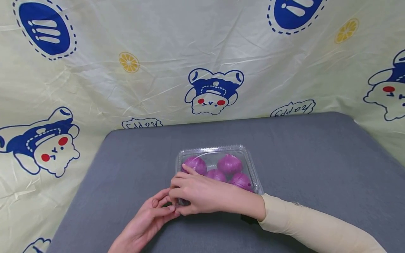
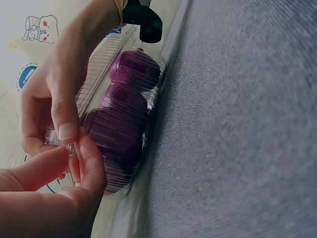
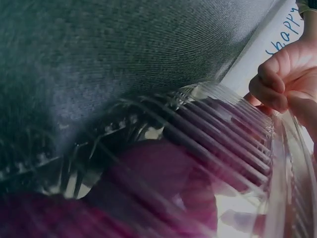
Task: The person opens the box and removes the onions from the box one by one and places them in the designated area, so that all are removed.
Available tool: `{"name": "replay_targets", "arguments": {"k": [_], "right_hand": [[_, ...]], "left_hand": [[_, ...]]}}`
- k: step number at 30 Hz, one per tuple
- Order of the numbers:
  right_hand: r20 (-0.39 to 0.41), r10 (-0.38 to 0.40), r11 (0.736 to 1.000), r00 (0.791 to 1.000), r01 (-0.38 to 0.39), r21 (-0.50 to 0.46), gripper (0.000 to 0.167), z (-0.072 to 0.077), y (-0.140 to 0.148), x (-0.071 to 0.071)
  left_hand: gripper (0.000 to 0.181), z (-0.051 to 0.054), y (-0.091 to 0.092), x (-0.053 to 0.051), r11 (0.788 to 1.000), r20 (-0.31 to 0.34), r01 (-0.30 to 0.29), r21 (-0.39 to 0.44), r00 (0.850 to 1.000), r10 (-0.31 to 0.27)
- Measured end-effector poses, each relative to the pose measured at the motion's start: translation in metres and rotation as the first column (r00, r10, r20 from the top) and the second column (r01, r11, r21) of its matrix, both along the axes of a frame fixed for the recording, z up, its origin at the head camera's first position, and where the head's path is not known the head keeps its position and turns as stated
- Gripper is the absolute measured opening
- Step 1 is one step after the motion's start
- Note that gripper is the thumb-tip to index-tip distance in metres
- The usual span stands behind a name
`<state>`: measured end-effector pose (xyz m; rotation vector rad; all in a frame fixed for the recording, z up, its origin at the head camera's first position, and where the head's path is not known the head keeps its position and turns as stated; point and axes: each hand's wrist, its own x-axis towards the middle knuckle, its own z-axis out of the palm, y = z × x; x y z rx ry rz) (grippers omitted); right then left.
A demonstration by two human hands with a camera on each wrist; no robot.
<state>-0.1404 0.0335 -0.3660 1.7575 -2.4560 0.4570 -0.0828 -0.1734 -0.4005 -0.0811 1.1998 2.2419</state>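
A clear plastic clamshell box point(image 1: 212, 150) holds several purple onions point(image 1: 229, 164) that show through its lid. At its near left corner, the left hand point(image 1: 147, 218) pinches the rim between thumb and fingers. My right hand point(image 1: 199, 193) reaches across the front of the box and grips the same corner, thumb low and one finger stretched over the lid. The left wrist view shows both thumbs close together at the rim, with the onions point(image 2: 129, 104) behind the ribbed wall. From the right wrist, that ribbed wall point(image 3: 237, 144) fills the foreground, the left hand point(image 3: 292, 79) beyond it.
The box sits on a grey cloth-covered table point(image 1: 300, 158). Behind the table hangs a pale printed curtain point(image 1: 164, 35) with blue cartoon figures. A black device point(image 2: 146, 22) is strapped at the right wrist, by the cream sleeve point(image 1: 300, 218).
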Motion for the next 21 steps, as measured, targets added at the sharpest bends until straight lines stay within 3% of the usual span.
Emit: {"name": "replay_targets", "arguments": {"k": [13,21], "right_hand": [[-0.018,-0.006,0.998,1.0,0.007,0.066,0.004,0.005,-0.0033,0.0034],[0.029,0.003,1.0,1.0,-0.004,0.031,0.007,0.0038,-0.0033,0.003]], "left_hand": [[0.067,0.0006,0.0024,-0.0018,1.0,0.03,-0.026,0.006,0.999,0.026],[0.061,-0.0026,0.0066,0.0002,0.998,-0.018,-0.049,-0.039,0.999,0.048]]}}
